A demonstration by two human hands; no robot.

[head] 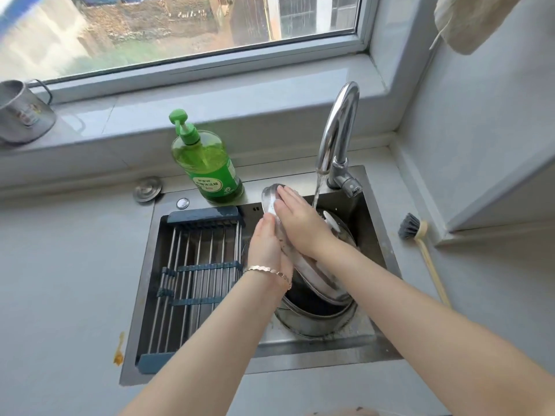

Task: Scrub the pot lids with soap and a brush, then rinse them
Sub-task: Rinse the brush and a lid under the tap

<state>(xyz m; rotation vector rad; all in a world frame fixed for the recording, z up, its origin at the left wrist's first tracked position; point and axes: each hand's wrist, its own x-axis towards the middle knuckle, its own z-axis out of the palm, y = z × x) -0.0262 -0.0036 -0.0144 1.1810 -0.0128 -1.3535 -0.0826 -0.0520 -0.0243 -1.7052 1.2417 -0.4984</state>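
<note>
Head view: pot lid (313, 276) stands tilted on edge just left of the faucet (338, 130). Left hand (265, 244) grips its rim. Right hand (300, 223) presses flat, fingers together. Faucet water (316, 190) falls beside the right hand, so rinsing likely needs a shift toward the faucet.

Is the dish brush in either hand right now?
No: the dish brush lies on the counter right of the sink, while the left hand grips the pot lid and the right hand rests flat on it.
</note>
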